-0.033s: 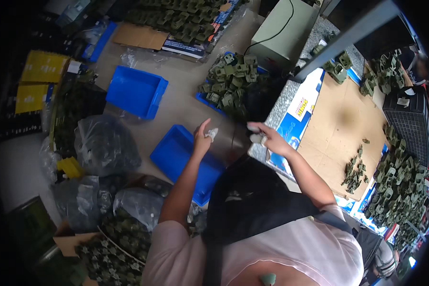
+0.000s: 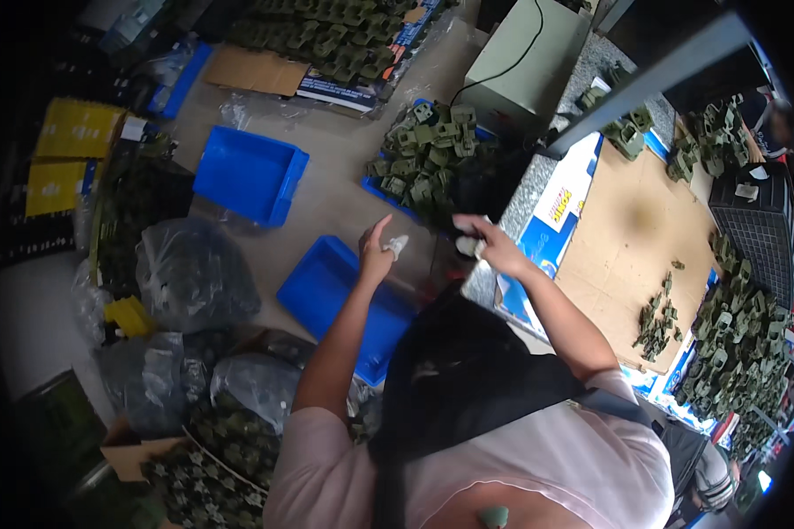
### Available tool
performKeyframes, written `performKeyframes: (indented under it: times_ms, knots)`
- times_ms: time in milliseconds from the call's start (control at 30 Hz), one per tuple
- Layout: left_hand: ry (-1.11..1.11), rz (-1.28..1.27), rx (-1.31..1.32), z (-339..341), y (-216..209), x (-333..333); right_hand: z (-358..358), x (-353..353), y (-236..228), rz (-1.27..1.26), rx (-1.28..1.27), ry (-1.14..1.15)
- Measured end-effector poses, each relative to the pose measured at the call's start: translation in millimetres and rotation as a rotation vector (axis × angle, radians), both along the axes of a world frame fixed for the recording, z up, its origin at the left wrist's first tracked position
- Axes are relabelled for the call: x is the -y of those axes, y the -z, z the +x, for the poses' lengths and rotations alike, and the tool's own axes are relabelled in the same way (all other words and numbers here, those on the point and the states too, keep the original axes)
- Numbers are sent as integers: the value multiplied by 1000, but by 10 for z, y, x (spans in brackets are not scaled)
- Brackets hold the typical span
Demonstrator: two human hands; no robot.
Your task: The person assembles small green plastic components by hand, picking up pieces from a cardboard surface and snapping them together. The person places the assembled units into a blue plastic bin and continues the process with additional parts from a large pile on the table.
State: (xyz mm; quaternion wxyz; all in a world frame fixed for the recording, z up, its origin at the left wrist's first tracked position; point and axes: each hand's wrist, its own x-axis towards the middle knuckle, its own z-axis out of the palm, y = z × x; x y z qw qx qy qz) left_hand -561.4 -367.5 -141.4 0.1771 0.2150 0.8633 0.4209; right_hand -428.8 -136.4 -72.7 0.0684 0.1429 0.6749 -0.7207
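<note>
My left hand (image 2: pixel 378 254) is held above the far end of an empty blue tray (image 2: pixel 328 295), fingers stretched and apart. White wrapping (image 2: pixel 398 245) covers what looks like its thumb. Level with it, my right hand (image 2: pixel 501 250) hovers by the corner of the stone-topped bench (image 2: pixel 480 289). Its fingers point left, spread, with pale coverings on some tips. Neither hand shows anything held. Beyond them, a heap of olive-green moulded plastic parts (image 2: pixel 428 150) fills another blue tray (image 2: pixel 384 196). A black apron (image 2: pixel 468 370) hangs below my hands.
Another blue tray (image 2: pixel 247 176) lies at the left, near bulging clear bags (image 2: pixel 198 273). Flattened cardboard (image 2: pixel 635 229) covers the bench, with small green pieces (image 2: pixel 657 322) on it. A metal post (image 2: pixel 653 84) slants over it. A grey-green box (image 2: pixel 525 62) stands at the back.
My right hand's fingers have shifted slightly. The left hand is nearly where it was, and the whole view has moved a little.
</note>
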Motion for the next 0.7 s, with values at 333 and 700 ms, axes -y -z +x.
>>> performKeyframes:
  times_ms: [333,700]
  knots:
    - [32,-190,115,-2454,1409,-1270,-2224,-790,2477,-652,620,1083]
    - [246,-256,749,-3451,3182,-1997,-2957,-215,3420,667,945,968]
